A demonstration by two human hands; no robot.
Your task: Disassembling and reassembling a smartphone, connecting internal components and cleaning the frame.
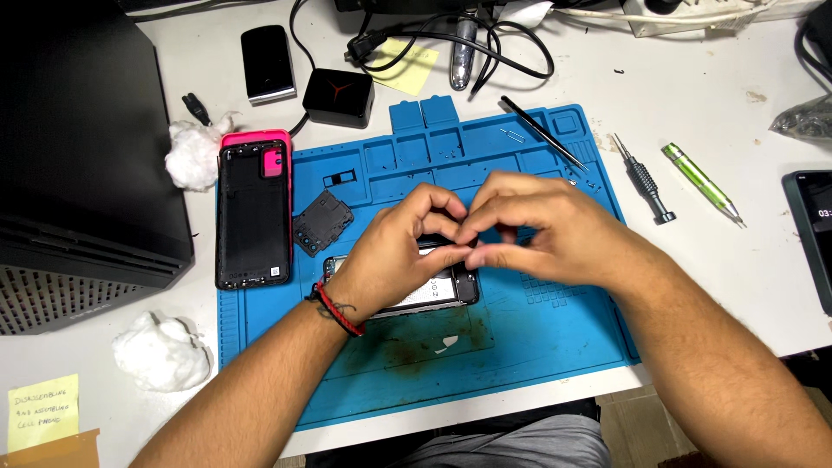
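From the head camera, both forearms come in from the bottom edge and meet over the blue silicone repair mat (537, 338) on the white worktop (711, 251). The left hand (403, 251), a red and black cord bracelet (336, 308) at its wrist, bends down at the wrist, its fingers (433, 201) curled over the top end of the opened black smartphone (438, 290) lying flat on the mat. The right hand (542, 230) lies knuckles up, fingers bunched and closed in a pinch against the left fingertips; whether they grip something tiny I cannot tell, as the hands hide that spot. The phone sits near the mat's middle, mostly covered by the left hand.

Left of the hands, a black phone back cover (251, 217) rests on a pink case (256, 139), with a small black inner cover plate (322, 223) just beside it. Right of the mat lie a black precision screwdriver (643, 178) and a green pen-shaped screwdriver (700, 184). Black tweezers (544, 133) rest on the mat's upper edge.
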